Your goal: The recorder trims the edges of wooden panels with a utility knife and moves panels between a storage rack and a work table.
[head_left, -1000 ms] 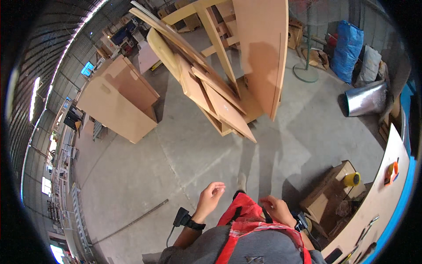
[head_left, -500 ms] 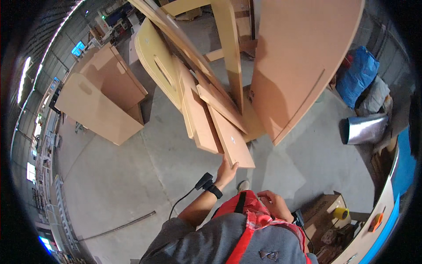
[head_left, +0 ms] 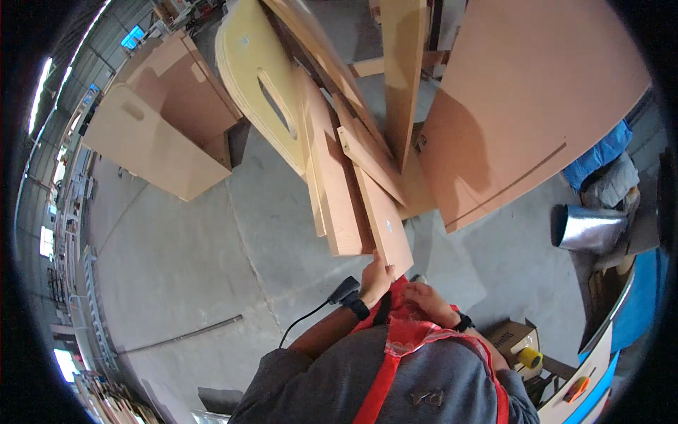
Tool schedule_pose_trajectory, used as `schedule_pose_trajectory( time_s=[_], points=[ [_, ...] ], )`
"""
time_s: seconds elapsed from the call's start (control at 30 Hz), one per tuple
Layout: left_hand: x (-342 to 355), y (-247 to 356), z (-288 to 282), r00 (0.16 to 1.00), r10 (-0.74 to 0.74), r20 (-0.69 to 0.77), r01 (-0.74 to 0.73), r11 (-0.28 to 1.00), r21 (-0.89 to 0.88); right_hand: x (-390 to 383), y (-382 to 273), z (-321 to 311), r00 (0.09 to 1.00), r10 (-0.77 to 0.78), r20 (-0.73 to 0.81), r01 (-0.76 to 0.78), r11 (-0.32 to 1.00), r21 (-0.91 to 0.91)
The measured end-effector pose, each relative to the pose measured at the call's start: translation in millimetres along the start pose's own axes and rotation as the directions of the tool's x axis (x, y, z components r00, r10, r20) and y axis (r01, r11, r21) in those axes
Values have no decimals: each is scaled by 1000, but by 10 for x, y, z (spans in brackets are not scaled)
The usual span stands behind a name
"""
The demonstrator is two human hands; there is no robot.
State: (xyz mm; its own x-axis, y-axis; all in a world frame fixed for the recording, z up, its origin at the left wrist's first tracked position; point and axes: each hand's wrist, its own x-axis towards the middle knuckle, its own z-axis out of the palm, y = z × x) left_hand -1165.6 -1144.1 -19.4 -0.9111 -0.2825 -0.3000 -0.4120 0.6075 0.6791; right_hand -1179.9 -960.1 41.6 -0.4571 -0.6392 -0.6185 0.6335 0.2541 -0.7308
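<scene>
My left hand (head_left: 376,278) grips the near end of a long, narrow fibreboard plank (head_left: 385,225), its thumb over the top face and the fingers out of sight on the far side. Beside it lies another plank (head_left: 339,201), and a short strip (head_left: 371,159) rests across them. Left of these leans a yellowish rounded panel (head_left: 244,78) with a long slot. My right hand (head_left: 427,304) hovers by my red apron (head_left: 406,332), fingers loosely stretched, with nothing seen in it.
A large curved panel (head_left: 522,106) stands at the right. On the left is a box-like board assembly (head_left: 155,148). A silver foil roll (head_left: 592,227), blue sack (head_left: 600,157) and cardboard box (head_left: 512,337) with yellow tape (head_left: 530,357) line the right side. A thin strip (head_left: 187,333) lies on the floor.
My view has shifted toward the boards. The plank end has come nearer to my body with my left hand still on it. My right hand has moved up and left across the apron.
</scene>
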Motion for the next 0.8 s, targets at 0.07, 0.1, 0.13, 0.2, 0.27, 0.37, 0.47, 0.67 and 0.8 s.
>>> schedule_pose_trajectory(
  time_s=[0.07,0.1,0.13,0.2,0.27,0.37,0.47,0.67,0.8],
  points=[
    [-4,60,70,998,31,-56,-30,999,24,393,439,-346,1000,-9,28,6,996,91],
    [6,61,73,998,32,-54,-31,999,25,508,384,-344,989,-140,48,146,978,-152],
    [4,68,82,998,35,-50,-34,999,26,550,361,-342,959,-263,102,282,882,-377],
    [-33,153,110,998,7,-69,-6,1000,9,548,376,-351,992,-9,129,-42,922,384],
    [-18,156,119,996,-8,-84,8,1000,-1,651,443,-444,988,13,156,-87,874,477],
    [20,157,209,999,7,-50,-5,999,49,917,867,-862,975,-78,208,108,985,-135],
    [1,179,239,992,-22,-120,35,994,106,779,425,-579,917,101,386,-335,722,606],
    [34,273,278,998,33,-45,-29,997,77,1310,1094,-783,887,-76,455,-321,608,726],
    [-6,319,193,998,1,-61,3,998,61,1147,928,-669,953,70,293,-259,690,676]
  ],
)
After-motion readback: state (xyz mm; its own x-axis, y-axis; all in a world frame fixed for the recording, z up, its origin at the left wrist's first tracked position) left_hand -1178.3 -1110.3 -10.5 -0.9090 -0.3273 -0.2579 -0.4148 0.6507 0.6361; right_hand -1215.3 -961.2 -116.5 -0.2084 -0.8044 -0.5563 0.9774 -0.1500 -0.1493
